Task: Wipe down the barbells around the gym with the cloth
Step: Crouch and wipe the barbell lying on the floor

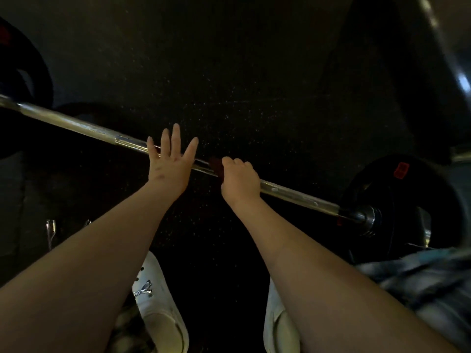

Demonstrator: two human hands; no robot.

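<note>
head view: a long silver steel barbell (293,193) slants across the black speckled rubber floor (229,85), from 9 o'clock down to 4 o'clock. the right grip (240,179) sits just past centre toward 4 o'clock, fingers curled over the bar and clamped on it together with a dark red cloth (216,167). the cloth shows only as a small dim patch on the bar at the grip's 9 o'clock edge, against the thumb. the left grip (172,159) is just beside it toward 9 o'clock, fingers straight and fanned apart, palm laid across the bar. the cloth lies between the two grips. a black round weight plate with a red label (402,200) caps the bar at 4 o'clock. two white shoes (158,301) stand at 6 o'clock.
</note>
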